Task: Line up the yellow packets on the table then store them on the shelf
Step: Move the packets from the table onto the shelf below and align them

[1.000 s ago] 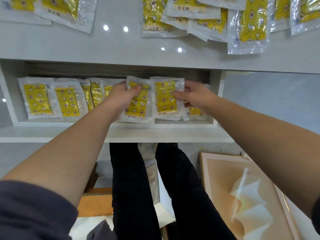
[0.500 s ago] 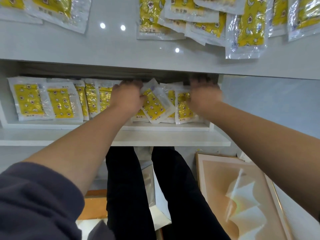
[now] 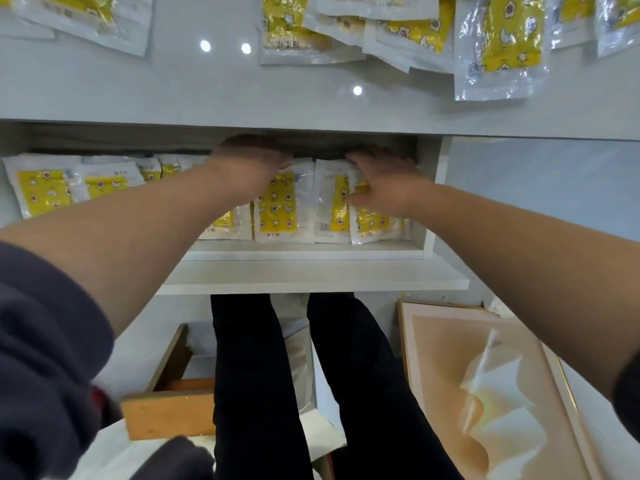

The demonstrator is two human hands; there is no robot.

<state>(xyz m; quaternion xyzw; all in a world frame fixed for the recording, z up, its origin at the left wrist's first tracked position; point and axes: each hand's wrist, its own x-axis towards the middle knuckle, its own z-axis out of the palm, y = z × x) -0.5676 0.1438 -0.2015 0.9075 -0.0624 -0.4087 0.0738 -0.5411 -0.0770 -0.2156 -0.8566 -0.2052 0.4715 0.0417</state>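
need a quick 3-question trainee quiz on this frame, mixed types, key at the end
1. True or false: the left hand and right hand both reach into the shelf.
2. The right hand is: A) lifting a packet clear, B) lying flat on the shelved packets, C) hanging idle.
3. Fill in: unstored yellow packets lie on the ____.
Key: 1 true; 2 B; 3 table.

Shelf packets (image 3: 278, 207): eight visible in one row, several overlapped; part of row hidden. Table packets (image 3: 502, 46): two far left, about six far right, pile overlapped, exact count unclear. Grips: two, left grip (image 3: 249, 164) and right grip (image 3: 384, 181). Framed picture (image 3: 485, 393): one.
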